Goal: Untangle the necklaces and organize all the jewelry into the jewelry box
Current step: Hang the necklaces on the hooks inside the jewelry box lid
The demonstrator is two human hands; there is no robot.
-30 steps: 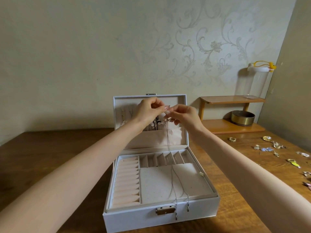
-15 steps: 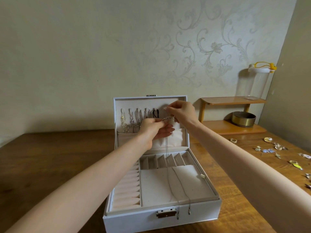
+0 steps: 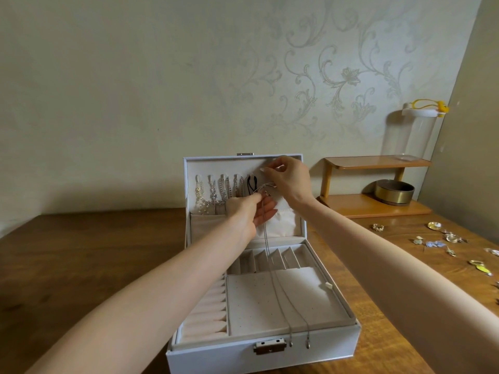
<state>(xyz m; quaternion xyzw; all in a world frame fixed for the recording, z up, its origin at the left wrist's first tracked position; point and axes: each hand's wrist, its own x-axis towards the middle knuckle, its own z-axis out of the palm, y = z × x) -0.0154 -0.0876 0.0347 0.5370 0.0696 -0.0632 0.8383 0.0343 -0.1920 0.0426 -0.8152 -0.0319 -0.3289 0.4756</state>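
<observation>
A dark wood table [image 3: 94, 265] stands against a pale wall [image 3: 337, 76] with a scroll pattern, and a white jewelry box [image 3: 310, 353] sits open on it. Both hands are up at the raised lid [image 3: 216, 164], close together. The left hand [image 3: 253, 211] pinches a thin silver chain [image 3: 270, 265] between thumb and forefinger, its other fingers lying straight. The right hand [image 3: 290, 182], just above, has its fingertips pinched at the hook row, apparently on the chain's upper loop; the hook itself is too small to make out. From the left hand the chain drops over the tray [image 3: 256, 306], its two ends dangling past the front edge beside the latch [image 3: 270, 348]. Other necklaces [image 3: 216, 190] hang to the left in the lid.

The loop may miss the hook and slip, or catch on the black cord [image 3: 252, 183] beside it and tangle. The trailing ends could snag the latch or the dividers [image 3: 289, 256] when drawn up.

To the right lie loose pieces [image 3: 445, 238], with a small shelf [image 3: 378, 161], a gold tin [image 3: 394, 191] and a clear jar [image 3: 413, 136] behind.
</observation>
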